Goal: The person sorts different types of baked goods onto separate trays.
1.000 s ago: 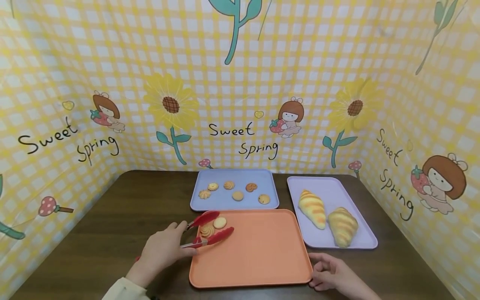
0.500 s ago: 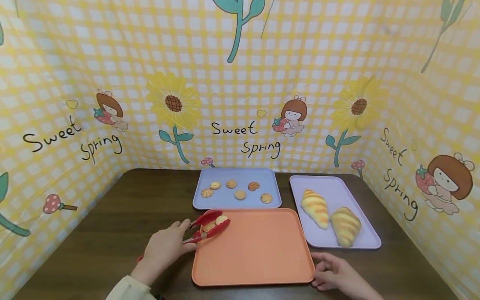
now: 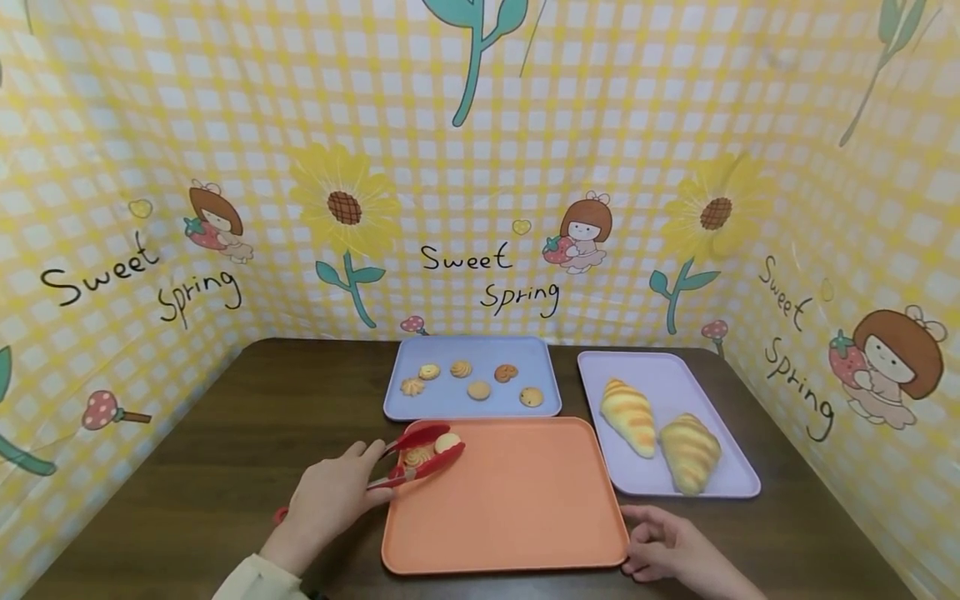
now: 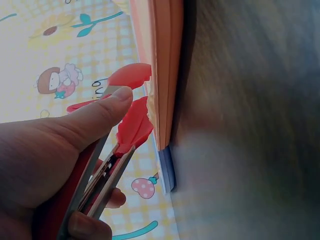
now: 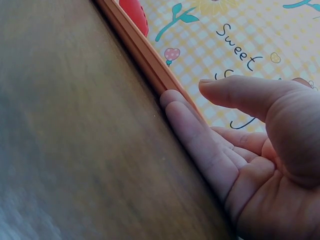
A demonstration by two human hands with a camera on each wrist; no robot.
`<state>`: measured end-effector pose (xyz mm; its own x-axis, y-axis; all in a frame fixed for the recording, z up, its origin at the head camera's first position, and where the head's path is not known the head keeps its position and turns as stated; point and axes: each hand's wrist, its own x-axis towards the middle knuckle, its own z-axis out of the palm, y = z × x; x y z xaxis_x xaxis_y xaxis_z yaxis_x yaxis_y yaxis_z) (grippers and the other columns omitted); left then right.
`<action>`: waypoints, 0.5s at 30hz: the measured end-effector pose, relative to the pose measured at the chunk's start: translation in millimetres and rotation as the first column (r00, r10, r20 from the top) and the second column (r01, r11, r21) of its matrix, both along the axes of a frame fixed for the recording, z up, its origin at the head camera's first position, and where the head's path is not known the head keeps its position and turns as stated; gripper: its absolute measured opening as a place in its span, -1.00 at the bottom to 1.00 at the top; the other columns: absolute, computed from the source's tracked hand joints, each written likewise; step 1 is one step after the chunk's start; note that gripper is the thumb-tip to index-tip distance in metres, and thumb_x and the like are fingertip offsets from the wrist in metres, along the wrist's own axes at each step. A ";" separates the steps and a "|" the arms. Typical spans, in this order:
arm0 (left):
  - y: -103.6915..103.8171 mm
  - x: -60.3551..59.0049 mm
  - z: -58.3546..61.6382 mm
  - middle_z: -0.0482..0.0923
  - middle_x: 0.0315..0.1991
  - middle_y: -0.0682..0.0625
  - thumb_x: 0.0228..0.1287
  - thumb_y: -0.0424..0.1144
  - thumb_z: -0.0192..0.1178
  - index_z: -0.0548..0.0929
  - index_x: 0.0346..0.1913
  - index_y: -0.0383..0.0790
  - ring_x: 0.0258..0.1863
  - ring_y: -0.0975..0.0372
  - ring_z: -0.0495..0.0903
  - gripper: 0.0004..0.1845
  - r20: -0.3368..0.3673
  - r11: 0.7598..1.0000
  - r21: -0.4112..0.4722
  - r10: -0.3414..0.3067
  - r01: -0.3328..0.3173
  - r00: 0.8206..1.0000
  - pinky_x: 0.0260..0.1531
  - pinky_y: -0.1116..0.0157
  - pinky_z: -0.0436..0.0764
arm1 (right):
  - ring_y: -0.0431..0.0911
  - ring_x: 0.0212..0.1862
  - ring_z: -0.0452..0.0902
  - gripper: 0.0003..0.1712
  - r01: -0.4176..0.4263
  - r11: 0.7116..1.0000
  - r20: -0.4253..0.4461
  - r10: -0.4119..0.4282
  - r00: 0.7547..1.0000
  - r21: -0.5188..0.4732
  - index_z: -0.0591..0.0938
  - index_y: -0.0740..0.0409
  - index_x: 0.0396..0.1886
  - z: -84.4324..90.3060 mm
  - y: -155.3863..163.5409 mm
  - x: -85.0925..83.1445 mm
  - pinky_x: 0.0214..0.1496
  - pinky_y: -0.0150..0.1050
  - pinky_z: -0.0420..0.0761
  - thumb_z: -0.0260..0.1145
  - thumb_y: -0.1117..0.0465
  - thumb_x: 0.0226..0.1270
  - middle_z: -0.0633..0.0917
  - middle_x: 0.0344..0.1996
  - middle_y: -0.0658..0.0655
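Note:
My left hand (image 3: 330, 500) grips a pair of red-tipped tongs (image 4: 131, 127), the thumb on one metal arm and fingers round the other. In the head view, the tongs' red heads straddle a swirled cookie (image 3: 417, 458) and a pale round cookie (image 3: 447, 443) at the far left corner of an orange tray (image 3: 510, 508). Whether the tongs squeeze either cookie, I cannot tell. The fingers of my right hand (image 3: 667, 546) touch the tray's near right edge. In the right wrist view, its thumb (image 5: 240, 92) stands away from the orange rim.
Behind the orange tray lies a blue tray (image 3: 517, 354) bearing several cookies (image 3: 478, 390). To the right, a lilac tray (image 3: 723, 442) carries two croissant-shaped breads (image 3: 628, 417). Dark wooden table (image 3: 202, 442) surrounds them, with a yellow checked cloth (image 3: 465, 192) hanging behind and at both sides.
The tongs' red heads have drawn closer together around the two cookies. The pale cookie has shifted slightly right. My right hand keeps its place at the tray edge.

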<state>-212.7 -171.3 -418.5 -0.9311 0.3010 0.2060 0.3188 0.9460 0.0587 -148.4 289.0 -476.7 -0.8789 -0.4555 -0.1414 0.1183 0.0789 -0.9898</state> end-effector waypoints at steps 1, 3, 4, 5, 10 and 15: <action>0.3 0.5 0.1 0.61 -0.13 -0.16 0.00 0.20 0.46 0.59 0.15 -0.20 -0.53 -0.03 0.61 -0.26 0.001 1.000 -0.002 -0.003 0.003 1.000 -0.60 0.02 0.56 | 0.01 -0.20 0.71 -0.26 0.002 1.000 0.000 -0.002 1.000 0.002 0.02 0.69 0.37 -0.1 -0.1 0.0 -0.18 -0.14 0.69 0.18 0.33 0.48 0.64 -0.26 0.16; 0.7 1.1 0.4 0.61 -0.12 -0.16 0.00 0.21 0.45 0.59 0.16 -0.20 -0.53 -0.04 0.62 -0.26 -0.001 1.000 -0.004 -0.003 0.003 1.000 -0.60 0.03 0.55 | 0.00 -0.20 0.70 -0.26 0.006 1.000 -0.001 -0.006 1.000 0.005 0.03 0.69 0.37 -0.6 -0.3 -0.3 -0.18 -0.15 0.69 0.19 0.33 0.48 0.64 -0.26 0.16; 0.7 1.1 0.7 0.61 -0.12 -0.16 0.01 0.21 0.45 0.59 0.16 -0.20 -0.53 -0.04 0.61 -0.27 -0.008 1.000 -0.006 -0.006 0.006 1.000 -0.61 0.03 0.55 | 0.00 -0.20 0.70 -0.26 0.008 1.000 -0.003 -0.007 1.000 0.008 0.03 0.69 0.37 -0.8 -0.3 -0.4 -0.19 -0.15 0.69 0.19 0.33 0.48 0.64 -0.26 0.16; 0.5 0.6 0.9 0.61 -0.11 -0.16 0.02 0.21 0.44 0.59 0.16 -0.21 -0.53 -0.03 0.62 -0.27 -0.019 1.000 -0.009 -0.011 0.011 1.000 -0.62 0.03 0.55 | 0.00 -0.20 0.70 -0.26 0.009 1.000 -0.006 -0.009 1.000 0.010 0.03 0.69 0.37 -1.1 -0.3 -0.6 -0.19 -0.15 0.69 0.19 0.33 0.48 0.64 -0.26 0.16; -0.6 -4.7 3.1 0.60 -0.16 -0.14 0.03 0.20 0.43 0.58 0.12 -0.21 -0.62 0.02 0.57 -0.30 -0.083 0.999 -0.021 -0.029 0.028 0.996 -0.68 0.06 0.51 | -0.01 -0.22 0.70 -0.26 0.015 1.000 -0.019 -0.014 1.000 0.015 0.03 0.70 0.36 -2.0 0.0 -0.1 -0.20 -0.16 0.69 0.20 0.34 0.47 0.64 -0.27 0.17; -0.4 -12.0 6.4 0.56 -0.21 -0.12 0.04 0.22 0.42 0.56 0.11 -0.18 -0.66 0.03 0.52 -0.31 -0.086 1.000 -0.019 -0.019 0.017 0.996 -0.71 0.08 0.50 | -0.01 -0.22 0.70 -0.26 0.012 1.000 -0.026 -0.012 1.000 0.017 0.03 0.70 0.36 -1.8 -0.2 0.1 -0.20 -0.16 0.69 0.20 0.34 0.47 0.64 -0.28 0.17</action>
